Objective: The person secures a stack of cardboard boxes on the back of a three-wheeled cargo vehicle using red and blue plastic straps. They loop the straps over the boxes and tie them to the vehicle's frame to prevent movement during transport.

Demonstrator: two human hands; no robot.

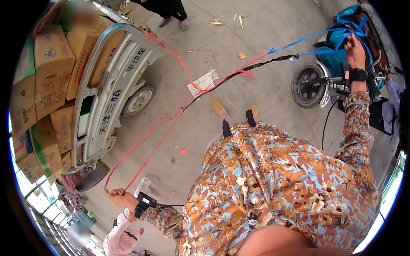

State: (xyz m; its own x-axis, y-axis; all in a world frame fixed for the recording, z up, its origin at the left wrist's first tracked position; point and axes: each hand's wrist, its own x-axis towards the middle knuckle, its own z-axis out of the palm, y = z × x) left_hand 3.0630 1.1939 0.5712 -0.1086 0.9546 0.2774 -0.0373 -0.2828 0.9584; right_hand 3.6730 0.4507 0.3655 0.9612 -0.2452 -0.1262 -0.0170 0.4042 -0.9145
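Observation:
My left hand (121,199) is out at the lower left, its fingers closed around the looped end of a red strap (149,135). Raised at the upper right, my right hand (355,51) grips a blue strap (299,40) beside a teal scooter. Between the hands runs one long line: the red strap meets a black strap (252,67) near the middle, and the blue one is tied on at the right end. Knots with loose red tails show along it. A second red length (177,57) branches off toward the cart at the upper left. Both wrists carry black bands.
A silver cargo cart (106,100) loaded with cardboard boxes (51,70) stands at the left. The teal scooter (333,51) is at the right. A white net-like piece (204,83) and scraps lie on the concrete floor. Other people stand at the top and lower left.

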